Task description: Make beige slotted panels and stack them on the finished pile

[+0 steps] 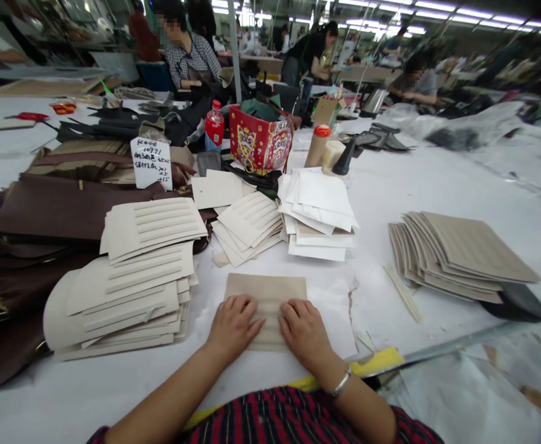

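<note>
A flat tan rectangular panel (266, 287), with faint raised ridges across it, lies on the white table in front of me. My left hand (234, 327) rests on its left part, fingers bent and apart from the thumb, pressing from above. On the right part lies my right hand (306, 330), fingers likewise bent onto the surface; a silver bracelet circles that wrist. Neither hand grips anything. To the left is a tall pile of cream ridged panels (131, 296). A stack of tan ridged panels (469, 246) lies at the right.
Beyond the panel are smaller cream pieces (249, 219) and a pile of white sheets (321, 203). Dark brown bags (66, 209) fill the left side. A red patterned box (261, 139), a bottle (214, 126) and thin strips (403, 293) also stand or lie around. Co-workers sit farther back.
</note>
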Action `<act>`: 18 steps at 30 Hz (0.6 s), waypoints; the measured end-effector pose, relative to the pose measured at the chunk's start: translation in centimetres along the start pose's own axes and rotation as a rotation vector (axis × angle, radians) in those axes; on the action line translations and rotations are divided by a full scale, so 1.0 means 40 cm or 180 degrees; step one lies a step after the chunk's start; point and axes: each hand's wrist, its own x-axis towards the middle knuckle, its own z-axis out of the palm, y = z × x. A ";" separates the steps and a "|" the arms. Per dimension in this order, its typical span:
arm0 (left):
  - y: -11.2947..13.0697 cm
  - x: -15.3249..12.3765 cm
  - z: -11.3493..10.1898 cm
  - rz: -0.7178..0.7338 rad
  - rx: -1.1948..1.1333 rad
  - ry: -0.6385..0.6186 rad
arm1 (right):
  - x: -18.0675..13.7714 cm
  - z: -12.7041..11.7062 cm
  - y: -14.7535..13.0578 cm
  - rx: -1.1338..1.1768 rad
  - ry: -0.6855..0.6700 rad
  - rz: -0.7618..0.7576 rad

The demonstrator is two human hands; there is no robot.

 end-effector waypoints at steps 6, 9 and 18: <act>-0.037 0.007 0.004 -0.0171 0.0266 0.0316 | 0.032 -0.013 0.017 -0.0132 0.0116 0.0052; -0.008 0.035 0.032 0.0347 0.0020 0.0412 | 0.063 0.016 -0.005 0.0026 0.0170 -0.0401; -0.074 0.020 -0.006 -0.0109 0.0177 0.0321 | 0.047 -0.004 0.041 -0.0314 0.0124 0.0137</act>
